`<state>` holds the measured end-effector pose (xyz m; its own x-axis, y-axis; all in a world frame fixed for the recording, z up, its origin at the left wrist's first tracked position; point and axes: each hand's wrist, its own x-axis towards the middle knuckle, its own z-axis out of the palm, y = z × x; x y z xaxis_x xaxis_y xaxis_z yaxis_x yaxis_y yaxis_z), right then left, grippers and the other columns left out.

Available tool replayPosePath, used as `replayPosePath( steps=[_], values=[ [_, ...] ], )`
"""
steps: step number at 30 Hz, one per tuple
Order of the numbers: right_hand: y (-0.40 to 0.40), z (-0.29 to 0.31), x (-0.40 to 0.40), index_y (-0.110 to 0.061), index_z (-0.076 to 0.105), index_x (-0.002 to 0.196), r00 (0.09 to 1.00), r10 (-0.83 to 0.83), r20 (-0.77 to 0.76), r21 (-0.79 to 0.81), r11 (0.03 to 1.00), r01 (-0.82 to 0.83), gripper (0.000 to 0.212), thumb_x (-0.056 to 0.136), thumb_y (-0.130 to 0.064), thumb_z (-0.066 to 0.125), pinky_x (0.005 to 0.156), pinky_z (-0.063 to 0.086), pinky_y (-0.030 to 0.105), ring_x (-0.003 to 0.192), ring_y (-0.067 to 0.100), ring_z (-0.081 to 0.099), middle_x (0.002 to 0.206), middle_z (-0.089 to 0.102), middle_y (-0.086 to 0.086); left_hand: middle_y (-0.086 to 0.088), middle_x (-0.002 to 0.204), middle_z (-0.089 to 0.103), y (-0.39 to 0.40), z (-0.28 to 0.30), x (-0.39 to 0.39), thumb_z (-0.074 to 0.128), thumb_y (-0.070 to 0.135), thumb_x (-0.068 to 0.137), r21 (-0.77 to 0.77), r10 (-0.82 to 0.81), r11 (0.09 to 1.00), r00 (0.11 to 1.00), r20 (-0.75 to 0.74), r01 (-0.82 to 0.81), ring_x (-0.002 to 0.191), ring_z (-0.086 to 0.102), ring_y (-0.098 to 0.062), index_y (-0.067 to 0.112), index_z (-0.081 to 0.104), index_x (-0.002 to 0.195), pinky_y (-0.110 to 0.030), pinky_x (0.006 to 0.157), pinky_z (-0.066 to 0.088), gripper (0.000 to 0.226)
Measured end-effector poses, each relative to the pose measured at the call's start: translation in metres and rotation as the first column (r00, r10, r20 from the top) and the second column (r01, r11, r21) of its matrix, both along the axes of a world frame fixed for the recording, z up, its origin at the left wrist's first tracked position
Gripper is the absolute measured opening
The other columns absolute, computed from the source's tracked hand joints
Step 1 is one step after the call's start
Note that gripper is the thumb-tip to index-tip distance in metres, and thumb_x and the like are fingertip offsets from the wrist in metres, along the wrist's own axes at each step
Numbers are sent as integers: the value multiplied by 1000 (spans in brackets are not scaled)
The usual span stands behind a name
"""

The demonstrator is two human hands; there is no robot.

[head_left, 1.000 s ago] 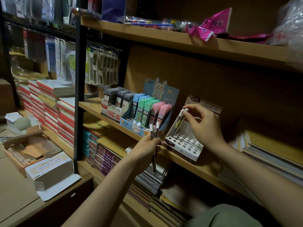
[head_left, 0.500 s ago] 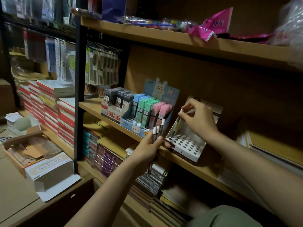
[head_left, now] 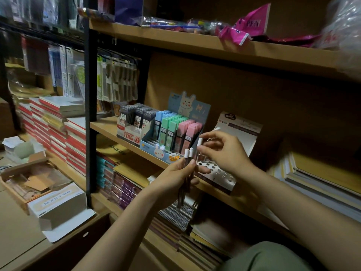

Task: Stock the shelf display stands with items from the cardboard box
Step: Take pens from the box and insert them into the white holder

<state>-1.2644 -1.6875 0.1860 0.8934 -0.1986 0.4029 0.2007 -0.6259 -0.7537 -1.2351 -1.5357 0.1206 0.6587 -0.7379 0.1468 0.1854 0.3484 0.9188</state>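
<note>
My left hand (head_left: 173,179) is closed around a bundle of dark pens (head_left: 185,173) with white caps, held upright in front of the shelf edge. My right hand (head_left: 226,153) pinches the white cap of one pen (head_left: 199,142) at the top of that bundle. Just behind both hands, a white pen display stand (head_left: 221,175) with rows of round holes sits on the middle shelf, its printed back card (head_left: 243,127) upright. A white tip (head_left: 217,129) shows at the stand's back. The open cardboard box (head_left: 13,189) lies low at the left.
Left of the stand is a rabbit-print display (head_left: 172,137) of blue, green and pink lead cases, then a grey lead display (head_left: 132,122). Notebook stacks (head_left: 58,133) fill the left shelves and the shelf below. A white carton (head_left: 58,204) lies by the cardboard box. Pink packets (head_left: 252,24) sit on the top shelf.
My right hand has left the display stand and come left to the pen bundle, now pinching one cap. My left hand has lifted the bundle slightly toward it.
</note>
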Motion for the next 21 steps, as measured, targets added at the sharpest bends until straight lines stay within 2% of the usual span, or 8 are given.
replayPosePath(
  steps=[4, 7, 9, 13, 15, 17, 19, 21],
  values=[
    [-6, 8, -2, -20, 63, 98, 999, -10, -30, 156, 988, 15, 22, 82, -12, 76, 69, 61, 31, 79, 18, 72, 92, 71, 8, -7, 98, 68, 3, 0, 2, 40, 23, 103, -29, -28, 999, 998, -63, 26, 65, 54, -12, 10, 45, 130, -23, 59, 44, 30],
    [-5, 11, -5, -19, 59, 97, 999, -41, -11, 158, 987, 43, 23, 82, -14, 76, 72, 62, 42, 78, 22, 72, 91, 68, 4, -3, 87, 60, 4, -1, 3, 40, 21, 102, -4, -5, 1000, 998, -58, 5, 60, 48, -8, 7, 44, 130, -20, 53, 36, 31],
    [-3, 12, -7, -17, 58, 100, 1000, -7, -4, 162, 987, 8, 25, 83, -15, 76, 75, 61, 44, 78, 21, 72, 91, 71, 4, 0, 83, 56, 3, -1, 2, 40, 21, 103, -14, -3, 1000, 999, -54, 3, 58, 44, -6, 9, 45, 125, -18, 51, 30, 25],
    [0, 15, -10, -13, 59, 103, 997, 75, 21, 186, 979, -78, 24, 84, -9, 74, 78, 60, 46, 81, 24, 73, 87, 74, 8, -2, 85, 59, 3, 0, 2, 40, 23, 103, -42, -43, 998, 996, -72, 40, 62, 49, -8, 10, 44, 123, -17, 50, 38, 25],
    [-1, 19, -10, -16, 59, 103, 996, 45, 81, 119, 991, -54, 26, 83, -7, 74, 75, 61, 43, 80, 20, 73, 86, 73, 6, -5, 93, 64, 3, 0, 4, 39, 26, 103, 6, 3, 1000, 998, -56, -2, 72, 60, -14, 8, 46, 126, -23, 59, 49, 29],
    [-5, 25, -8, -19, 60, 105, 983, -3, 185, -13, 1000, 6, 29, 83, -8, 74, 74, 61, 38, 84, 15, 71, 91, 71, 1, -7, 96, 63, 2, -4, 7, 38, 29, 104, 75, 99, 992, 995, 0, -99, 71, 62, -16, 16, 48, 128, -28, 62, 52, 29],
    [-9, 29, -5, -18, 63, 105, 958, -25, 287, -146, 987, 69, 25, 84, -10, 74, 74, 61, 33, 86, 9, 69, 93, 68, -5, -5, 87, 60, 1, -9, 10, 37, 32, 104, 145, 186, 970, 979, 79, -196, 55, 50, -10, 21, 47, 129, -22, 51, 42, 29],
    [-11, 29, -1, -17, 64, 102, 938, -40, 345, -205, 972, 116, 22, 84, -12, 74, 71, 59, 27, 83, 4, 67, 89, 67, -10, -4, 83, 52, 0, -14, 14, 38, 33, 104, 171, 229, 956, 971, 63, -237, 50, 39, -6, 20, 47, 127, -19, 46, 32, 28]
  ],
)
